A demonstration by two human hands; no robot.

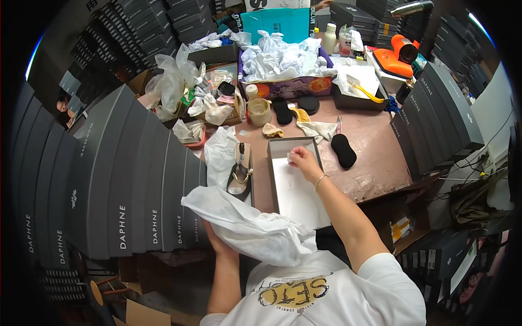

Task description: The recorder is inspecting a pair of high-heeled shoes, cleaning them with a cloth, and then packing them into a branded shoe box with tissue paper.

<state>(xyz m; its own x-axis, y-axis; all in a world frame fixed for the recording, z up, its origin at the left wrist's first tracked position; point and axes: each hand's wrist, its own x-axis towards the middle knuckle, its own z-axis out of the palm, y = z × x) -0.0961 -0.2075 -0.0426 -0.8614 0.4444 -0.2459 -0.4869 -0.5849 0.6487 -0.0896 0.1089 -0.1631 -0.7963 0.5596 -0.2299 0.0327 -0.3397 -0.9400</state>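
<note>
My left hand [218, 243], mostly hidden, is closed on a bundle of white tissue paper [255, 225] from below, near my chest; whatever the paper wraps cannot be seen. Above an open dark shoe box [273, 174] with a white paper lining [293, 187], my right hand [304, 163] pinches a small whitish piece [290, 157], too small to name. Left of the box lies a dark sandal [239, 176] with a light insole and a metallic strap ornament. Crumpled white paper [220, 155] is beside the sandal.
Dark shoe boxes stand in rows at the left [130, 179] and right [435, 114]. Behind the work area is a purple carton [293, 88] full of crumpled paper. Black pads [343, 151], cloths [318, 130] and a jar [259, 111] lie on the table. An orange device [394, 61] stands at the back right.
</note>
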